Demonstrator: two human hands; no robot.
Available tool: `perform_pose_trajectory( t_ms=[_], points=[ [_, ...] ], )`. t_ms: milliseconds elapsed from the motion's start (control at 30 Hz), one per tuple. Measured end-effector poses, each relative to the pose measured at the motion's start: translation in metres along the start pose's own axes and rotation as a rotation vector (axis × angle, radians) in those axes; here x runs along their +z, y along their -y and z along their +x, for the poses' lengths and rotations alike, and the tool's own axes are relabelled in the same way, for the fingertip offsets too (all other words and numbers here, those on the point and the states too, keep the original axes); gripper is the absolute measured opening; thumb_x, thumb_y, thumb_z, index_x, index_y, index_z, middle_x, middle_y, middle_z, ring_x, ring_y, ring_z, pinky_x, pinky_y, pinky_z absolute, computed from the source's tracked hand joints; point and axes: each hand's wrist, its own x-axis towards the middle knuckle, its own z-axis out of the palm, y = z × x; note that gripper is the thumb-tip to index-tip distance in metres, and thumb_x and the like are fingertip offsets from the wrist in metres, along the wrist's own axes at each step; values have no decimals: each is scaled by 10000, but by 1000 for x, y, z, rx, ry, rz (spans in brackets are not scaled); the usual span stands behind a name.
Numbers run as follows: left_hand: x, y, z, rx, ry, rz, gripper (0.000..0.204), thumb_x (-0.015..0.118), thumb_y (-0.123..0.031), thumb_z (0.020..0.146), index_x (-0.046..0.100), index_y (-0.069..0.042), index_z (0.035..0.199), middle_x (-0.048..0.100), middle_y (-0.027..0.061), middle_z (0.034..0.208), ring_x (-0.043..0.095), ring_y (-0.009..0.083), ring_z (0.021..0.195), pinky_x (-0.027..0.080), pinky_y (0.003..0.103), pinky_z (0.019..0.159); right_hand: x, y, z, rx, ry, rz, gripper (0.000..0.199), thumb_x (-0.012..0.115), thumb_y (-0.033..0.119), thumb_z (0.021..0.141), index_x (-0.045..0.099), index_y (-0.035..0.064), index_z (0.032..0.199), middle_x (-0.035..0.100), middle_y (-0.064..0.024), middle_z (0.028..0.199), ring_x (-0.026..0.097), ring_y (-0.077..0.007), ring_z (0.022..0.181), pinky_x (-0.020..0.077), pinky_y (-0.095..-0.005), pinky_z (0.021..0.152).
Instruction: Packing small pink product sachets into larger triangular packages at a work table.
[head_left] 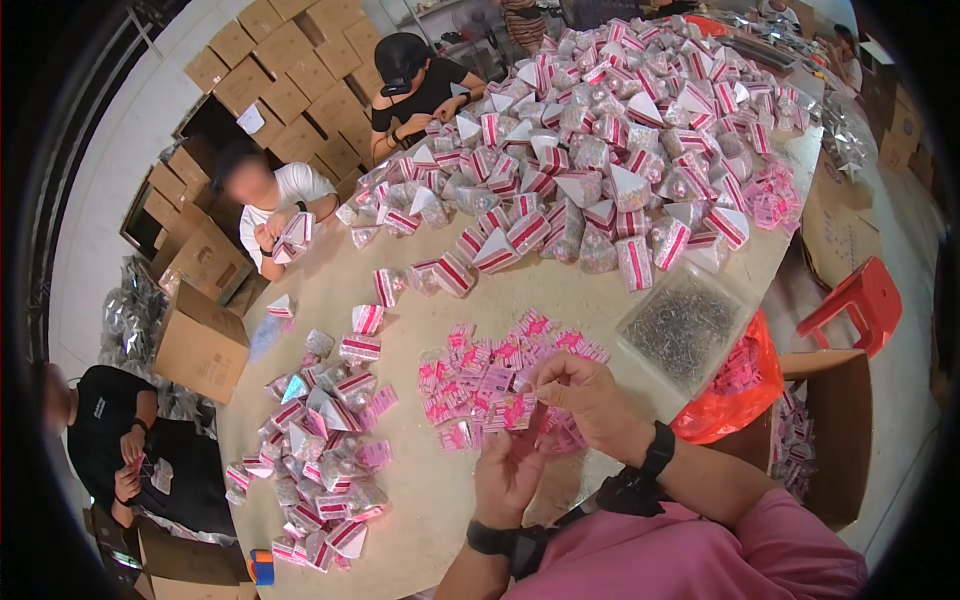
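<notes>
Near the table's front edge my two hands are close together over a pile of small pink printed tags [465, 385]. My left hand [508, 478] is closed, its fingertips pinching what looks like one pink tag [517, 411] from below. My right hand [592, 402] is closed too, thumb and forefinger pressed together just above and to the right of it. Whatever sits in that pinch is too small to make out. To the right of the pile stands a clear plastic tray [625, 335] holding many small metal pins [682, 328].
A great heap of wedge-shaped pink-and-white packets [600, 150] covers the table's far side; a smaller packet heap [325, 455] lies left. At right are an orange-red bag [735, 400], a cardboard box [840, 450] and a red stool [860, 305]. Several people work around the table.
</notes>
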Motion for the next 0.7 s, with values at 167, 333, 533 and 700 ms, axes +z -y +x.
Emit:
perform_pose_trajectory(
  t_ms=[167,333,533,700],
  points=[
    [5,-9,-9,-97,34,-6,448,646,-191,859,461,-27,1234,528,107,1241,488,255,1192,395,453,1006,6,7,2,-44,49,70,73,628,35,846,568,28,887,606,-74,991,547,-143,937,430,-289,871],
    [-10,-23,-10,375,-273,862,297,626,-113,845,522,-44,1114,586,51,1008,572,135,889,459,277,794,9,11,3,-16,127,112,71,607,28,859,552,7,899,622,-130,997,601,-188,935,487,-312,844],
    [41,-41,-6,703,-37,1391,118,648,-75,834,595,-12,918,595,69,810,577,151,728,463,272,648,15,13,-2,62,160,-72,63,592,19,866,541,-4,894,631,-132,921,633,-180,828,529,-297,758],
    [52,-48,-6,872,27,1605,50,650,-20,805,601,-22,815,561,73,697,548,178,623,434,284,573,18,25,-7,149,190,-20,72,591,58,869,557,1,898,632,-84,824,638,-144,752,521,-262,669]
  ],
)
